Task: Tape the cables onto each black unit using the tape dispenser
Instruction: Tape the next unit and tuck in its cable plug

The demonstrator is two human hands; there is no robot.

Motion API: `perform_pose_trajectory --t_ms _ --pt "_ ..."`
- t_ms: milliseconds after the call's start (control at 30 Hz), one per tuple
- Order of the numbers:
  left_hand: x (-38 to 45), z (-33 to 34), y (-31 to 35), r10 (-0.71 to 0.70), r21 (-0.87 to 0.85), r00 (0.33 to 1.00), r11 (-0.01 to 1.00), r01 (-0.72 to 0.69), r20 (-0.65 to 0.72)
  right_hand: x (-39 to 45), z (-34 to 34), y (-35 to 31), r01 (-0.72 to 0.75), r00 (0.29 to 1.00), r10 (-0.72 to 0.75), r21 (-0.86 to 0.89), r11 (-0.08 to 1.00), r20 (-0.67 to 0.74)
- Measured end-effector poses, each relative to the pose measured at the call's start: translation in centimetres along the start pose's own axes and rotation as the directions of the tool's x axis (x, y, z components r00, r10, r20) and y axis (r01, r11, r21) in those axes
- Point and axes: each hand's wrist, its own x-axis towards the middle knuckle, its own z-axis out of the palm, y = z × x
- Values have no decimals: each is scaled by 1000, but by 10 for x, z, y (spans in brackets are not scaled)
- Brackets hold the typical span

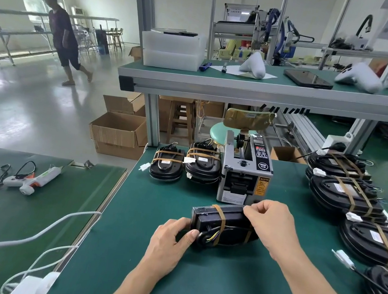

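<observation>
A black unit [223, 222] stands tilted on its edge on the green bench [219, 286], with a coiled cable and a brown tape strip [219, 215] across its left part. My left hand [171, 245] grips the unit's lower left end, thumb on the cable. My right hand [268, 227] pinches at the unit's top right edge, where a second brown strip shows. The grey tape dispenser [245, 173] stands just behind the unit.
Two taped black units [167, 165] [203, 165] lie left of the dispenser. Several taped units [347, 194] are stacked along the right side. A glue gun [33, 178] with cords lies on the left table. A person [65, 36] walks in the far left aisle.
</observation>
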Motion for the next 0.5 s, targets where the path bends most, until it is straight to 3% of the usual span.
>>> perform_pose_trajectory --t_ms 267,500 --pt "0 -2 4 -2 -1 1000 1000 2 6 2 3 6 26 998 -27 -25 999 -48" --pt "-1 -2 3 -11 -1 1000 1000 11 8 1 20 19 -50 999 50 242 969 7"
